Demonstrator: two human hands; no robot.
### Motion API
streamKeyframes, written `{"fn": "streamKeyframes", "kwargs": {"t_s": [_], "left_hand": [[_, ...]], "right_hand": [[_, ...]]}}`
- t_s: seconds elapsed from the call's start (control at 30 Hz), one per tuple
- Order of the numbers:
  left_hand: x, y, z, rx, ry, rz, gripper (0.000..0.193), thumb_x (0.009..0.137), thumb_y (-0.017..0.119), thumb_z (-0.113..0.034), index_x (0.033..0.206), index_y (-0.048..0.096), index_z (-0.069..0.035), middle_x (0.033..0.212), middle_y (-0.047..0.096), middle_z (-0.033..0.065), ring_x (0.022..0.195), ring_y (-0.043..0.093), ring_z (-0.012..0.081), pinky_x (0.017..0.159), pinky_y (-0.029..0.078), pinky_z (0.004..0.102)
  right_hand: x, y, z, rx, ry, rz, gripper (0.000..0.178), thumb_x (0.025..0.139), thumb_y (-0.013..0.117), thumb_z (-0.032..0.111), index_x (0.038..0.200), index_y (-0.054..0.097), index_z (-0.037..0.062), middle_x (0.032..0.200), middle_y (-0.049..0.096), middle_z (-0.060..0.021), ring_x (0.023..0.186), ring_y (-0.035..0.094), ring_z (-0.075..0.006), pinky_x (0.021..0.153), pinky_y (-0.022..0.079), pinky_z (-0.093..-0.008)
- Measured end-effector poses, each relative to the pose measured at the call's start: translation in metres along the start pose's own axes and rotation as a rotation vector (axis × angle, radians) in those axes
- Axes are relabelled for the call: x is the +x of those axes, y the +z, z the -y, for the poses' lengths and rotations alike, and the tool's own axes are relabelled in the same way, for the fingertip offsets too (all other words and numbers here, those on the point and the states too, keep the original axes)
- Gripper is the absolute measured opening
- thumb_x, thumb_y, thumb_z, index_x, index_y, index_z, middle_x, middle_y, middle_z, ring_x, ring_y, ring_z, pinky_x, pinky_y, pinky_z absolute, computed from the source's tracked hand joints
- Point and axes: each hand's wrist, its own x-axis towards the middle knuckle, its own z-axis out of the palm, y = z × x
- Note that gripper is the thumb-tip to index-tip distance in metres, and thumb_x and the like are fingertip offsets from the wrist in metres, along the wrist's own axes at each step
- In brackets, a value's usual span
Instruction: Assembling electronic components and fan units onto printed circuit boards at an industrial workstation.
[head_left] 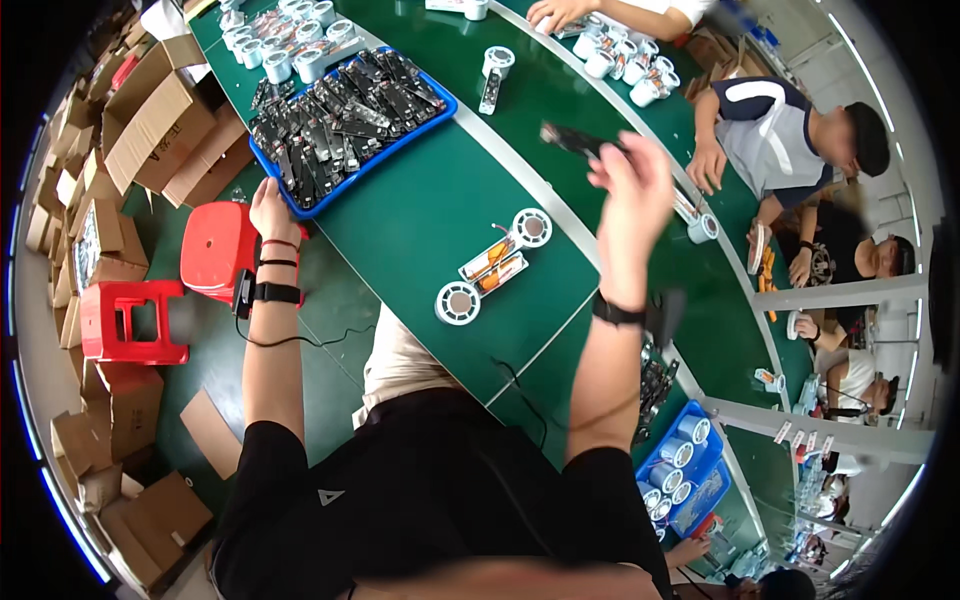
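Observation:
My right hand is raised over the green bench, pinching a dark elongated circuit module blurred by motion. My left hand is closed at the near left corner of a blue tray, its fingers on the rim. Dark circuit modules fill that tray in a heap. In front of me on the bench lies a white device with a round speaker-like disc at each end; orange parts and wires show in its open middle.
White round-ended assemblies crowd the far left. A single assembly lies on the conveyor. Blue bins hold white cylinders at right. Red stools and cardboard boxes stand left. Co-workers sit across the line.

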Motion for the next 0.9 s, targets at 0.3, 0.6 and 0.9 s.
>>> {"fn": "streamKeyframes", "kwargs": {"t_s": [0.3,0.6,0.9], "left_hand": [[-0.294,0.023,-0.086,0.966,0.759,1.128,0.047,0.078,0.084,-0.018,0.120,0.066,-0.005,0.119,0.060,0.0142,0.108,0.061,0.0332,0.091,0.051,0.0406],[-0.337,0.045,-0.101,0.896,0.803,1.872,0.032,0.074,0.079,-0.014,0.105,0.074,-0.007,0.120,0.060,0.0130,0.107,0.060,0.0323,0.090,0.052,0.0426],[-0.397,0.149,-0.052,0.653,0.726,2.509,0.016,0.077,0.066,-0.010,0.088,0.077,-0.008,0.107,0.062,0.0108,0.108,0.058,0.0304,0.085,0.052,0.0419]], "right_hand": [[-0.236,-0.162,-0.022,0.215,0.667,-0.323,0.016,0.091,0.066,-0.006,0.096,0.058,0.0069,0.090,0.064,-0.0065,0.081,0.068,-0.0221,0.071,0.055,-0.0332],[-0.277,-0.176,-0.001,0.442,0.795,-0.366,0.014,0.095,0.064,-0.001,0.108,0.063,0.0028,0.095,0.067,-0.0069,0.084,0.065,-0.0195,0.071,0.050,-0.0311],[-0.283,-0.186,-0.012,0.423,0.716,-0.305,0.010,0.099,0.063,0.003,0.109,0.064,0.0000,0.099,0.068,-0.0056,0.088,0.063,-0.0167,0.077,0.050,-0.0300]]}}
